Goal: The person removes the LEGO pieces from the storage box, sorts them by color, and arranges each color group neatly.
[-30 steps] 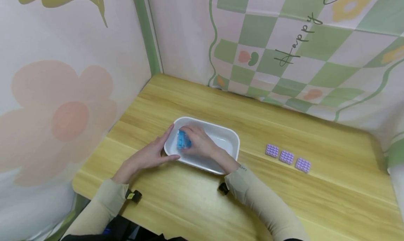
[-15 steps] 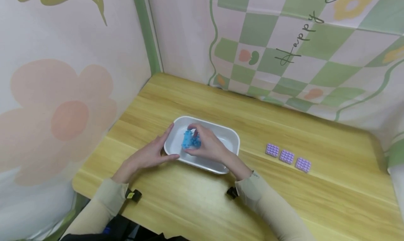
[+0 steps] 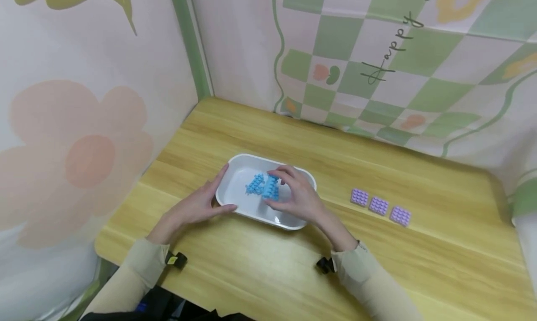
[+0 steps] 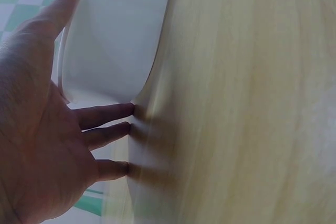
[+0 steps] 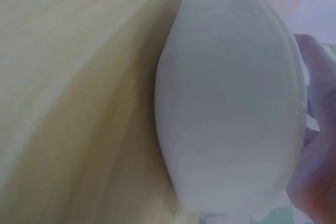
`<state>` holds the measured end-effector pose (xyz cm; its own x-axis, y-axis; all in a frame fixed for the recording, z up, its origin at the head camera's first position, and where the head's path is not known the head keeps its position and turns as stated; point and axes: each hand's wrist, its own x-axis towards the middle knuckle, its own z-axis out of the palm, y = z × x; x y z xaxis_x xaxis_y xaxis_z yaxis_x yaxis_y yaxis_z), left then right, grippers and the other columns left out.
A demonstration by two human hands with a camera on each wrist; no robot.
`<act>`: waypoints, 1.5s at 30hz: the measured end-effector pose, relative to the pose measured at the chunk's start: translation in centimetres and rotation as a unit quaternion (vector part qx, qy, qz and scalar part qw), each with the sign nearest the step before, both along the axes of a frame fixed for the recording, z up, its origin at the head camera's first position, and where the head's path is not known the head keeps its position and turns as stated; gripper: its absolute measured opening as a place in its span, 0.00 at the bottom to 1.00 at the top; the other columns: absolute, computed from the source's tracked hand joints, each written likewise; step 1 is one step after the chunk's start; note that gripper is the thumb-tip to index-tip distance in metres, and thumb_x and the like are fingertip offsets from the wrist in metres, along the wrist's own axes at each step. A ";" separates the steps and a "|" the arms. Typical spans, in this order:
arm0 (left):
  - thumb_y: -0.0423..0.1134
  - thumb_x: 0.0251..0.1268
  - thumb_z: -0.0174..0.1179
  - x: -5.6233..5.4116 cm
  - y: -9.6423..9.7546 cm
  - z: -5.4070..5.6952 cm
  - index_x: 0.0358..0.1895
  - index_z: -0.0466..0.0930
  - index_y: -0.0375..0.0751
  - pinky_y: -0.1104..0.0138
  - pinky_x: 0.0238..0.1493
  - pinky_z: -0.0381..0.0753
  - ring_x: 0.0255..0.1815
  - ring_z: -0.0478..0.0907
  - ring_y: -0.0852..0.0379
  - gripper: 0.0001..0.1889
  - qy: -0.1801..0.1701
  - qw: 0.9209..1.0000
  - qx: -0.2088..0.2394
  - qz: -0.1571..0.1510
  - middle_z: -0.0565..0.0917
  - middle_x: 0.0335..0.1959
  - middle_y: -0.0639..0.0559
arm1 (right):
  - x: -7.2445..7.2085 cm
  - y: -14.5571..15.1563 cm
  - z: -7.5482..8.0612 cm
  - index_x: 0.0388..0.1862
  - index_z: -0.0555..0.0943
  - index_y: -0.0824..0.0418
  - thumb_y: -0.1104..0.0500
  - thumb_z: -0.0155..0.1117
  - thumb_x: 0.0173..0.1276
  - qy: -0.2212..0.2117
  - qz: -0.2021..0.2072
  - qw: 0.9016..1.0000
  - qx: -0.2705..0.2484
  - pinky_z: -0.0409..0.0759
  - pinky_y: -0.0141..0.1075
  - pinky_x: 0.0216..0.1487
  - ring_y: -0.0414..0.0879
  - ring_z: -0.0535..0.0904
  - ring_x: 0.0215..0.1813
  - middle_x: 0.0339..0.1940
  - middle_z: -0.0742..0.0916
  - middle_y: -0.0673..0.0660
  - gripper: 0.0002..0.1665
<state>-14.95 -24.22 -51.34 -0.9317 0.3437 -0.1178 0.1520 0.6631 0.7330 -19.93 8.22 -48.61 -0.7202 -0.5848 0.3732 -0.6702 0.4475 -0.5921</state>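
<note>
A white rectangular tray stands on the table, and light blue studded toy bricks lie in a loose cluster inside it. Another blue studded brick is pinched upright between thumb and fingers of my right hand, over the tray's right half. My left hand spans the tray's left end, thumb by the near rim. The left wrist view shows that hand's fingers extended, tips by the base of the tray wall. In the right wrist view the tray's outer wall hides most of the right hand.
Three purple studded square bricks lie in a slanting row on the wooden table, right of the tray. Printed cloth hangs behind the table and more stands along its left side.
My right hand has moved right across the tray with a blue brick, drawing it away from the other blue bricks, which now show in the tray. My left hand keeps its place.
</note>
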 end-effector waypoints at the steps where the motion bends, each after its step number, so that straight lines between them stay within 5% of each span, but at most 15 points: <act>1: 0.63 0.71 0.73 0.0 0.0 0.0 0.92 0.28 0.64 0.35 0.78 0.77 0.77 0.76 0.33 0.64 0.001 1.000 0.002 -0.001 0.51 0.93 0.38 | 0.2 0.2 0.1 0.72 0.82 0.61 0.49 0.85 0.61 0.003 -0.007 1.000 0.007 0.85 0.56 0.59 0.58 0.86 0.55 0.66 0.85 0.64 0.42; 6: 0.62 0.71 0.73 -0.1 0.0 -0.2 0.93 0.29 0.59 0.35 0.77 0.78 0.74 0.78 0.32 0.64 0.002 1.000 0.005 -0.005 0.51 0.92 0.36 | 1.0 1.9 0.6 0.75 0.82 0.58 0.51 0.84 0.63 0.015 -0.026 0.999 0.012 0.81 0.65 0.69 0.63 0.82 0.67 0.68 0.84 0.66 0.42; 12: 0.61 0.72 0.72 -0.1 0.0 -0.1 0.92 0.27 0.61 0.35 0.76 0.79 0.76 0.77 0.29 0.64 0.007 1.000 0.010 -0.013 0.49 0.93 0.36 | 1.8 4.7 1.3 0.76 0.79 0.60 0.55 0.86 0.57 0.049 -0.051 0.997 -0.007 0.85 0.64 0.64 0.63 0.82 0.64 0.67 0.85 0.66 0.47; 17: 0.60 0.72 0.72 -0.2 0.0 -0.1 0.93 0.28 0.58 0.35 0.77 0.78 0.77 0.76 0.28 0.64 0.008 1.000 0.012 -0.015 0.48 0.93 0.36 | 2.5 6.9 1.2 0.74 0.77 0.68 0.59 0.91 0.48 0.060 -0.080 0.995 -0.021 0.80 0.51 0.61 0.59 0.82 0.55 0.64 0.87 0.65 0.54; 25: 0.60 0.73 0.72 -0.1 -0.1 -0.1 0.92 0.27 0.62 0.37 0.75 0.80 0.75 0.77 0.31 0.64 0.005 1.000 0.014 -0.017 0.50 0.93 0.36 | 3.9 9.8 0.3 0.71 0.79 0.69 0.64 0.92 0.44 0.054 -0.114 0.991 -0.034 0.72 0.29 0.66 0.58 0.80 0.56 0.67 0.85 0.68 0.53; 30: 0.60 0.73 0.72 -0.1 0.0 0.0 0.93 0.27 0.59 0.36 0.76 0.80 0.76 0.77 0.31 0.64 0.000 1.000 0.017 -0.016 0.49 0.93 0.36 | 4.8 11.4 -0.1 0.72 0.79 0.69 0.66 0.91 0.43 0.043 -0.137 0.989 -0.045 0.72 0.30 0.66 0.48 0.78 0.58 0.67 0.85 0.68 0.53; 37: 0.60 0.72 0.73 0.0 0.0 0.1 0.93 0.28 0.57 0.35 0.78 0.76 0.77 0.75 0.30 0.64 -0.001 1.000 0.013 -0.010 0.50 0.93 0.36 | 5.6 13.5 -1.1 0.71 0.79 0.72 0.72 0.88 0.43 0.031 -0.156 0.984 -0.074 0.70 0.17 0.69 0.35 0.76 0.61 0.66 0.84 0.70 0.52; 42: 0.61 0.72 0.72 -0.1 0.0 0.1 0.93 0.28 0.56 0.35 0.78 0.77 0.78 0.75 0.30 0.65 -0.001 1.000 0.011 -0.010 0.49 0.93 0.36 | 6.1 14.9 -2.1 0.71 0.80 0.71 0.72 0.89 0.42 0.030 -0.172 0.983 -0.060 0.70 0.17 0.67 0.33 0.76 0.59 0.67 0.85 0.72 0.52; 45: 0.61 0.72 0.73 -0.1 0.1 0.1 0.93 0.28 0.56 0.35 0.79 0.76 0.78 0.74 0.30 0.65 -0.001 1.000 0.011 -0.010 0.48 0.93 0.37 | 6.3 15.7 -2.5 0.73 0.80 0.68 0.69 0.90 0.45 0.011 -0.186 0.982 -0.028 0.74 0.23 0.66 0.40 0.78 0.59 0.68 0.86 0.69 0.52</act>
